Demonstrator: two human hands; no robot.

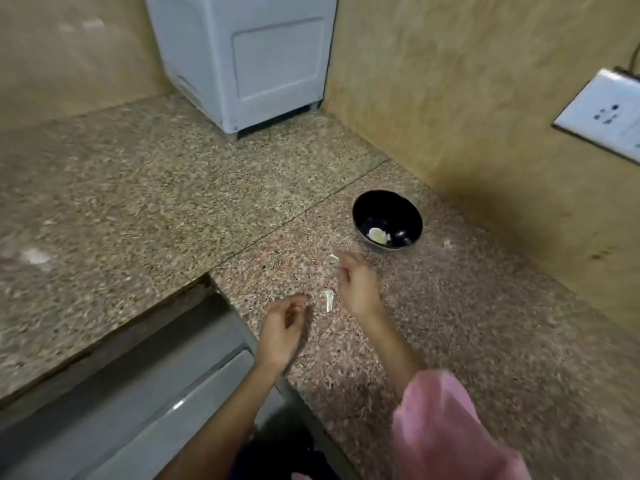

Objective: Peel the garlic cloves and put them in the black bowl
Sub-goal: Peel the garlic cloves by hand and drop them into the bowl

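Speckled granite counter [450, 323]: black bowl [388, 204] near right wall; white appliance [249, 57] in far corner; pale scrap [327, 300] nearer.

Left hand [282, 329] loosely curled, empty; right hand [358, 289] farther forward, fingertips pinched on a white scrap [334, 260].

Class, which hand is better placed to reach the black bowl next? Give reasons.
Likely right. The right hand is nearer the black bowl and pinches a white piece; the left hand sits further back.
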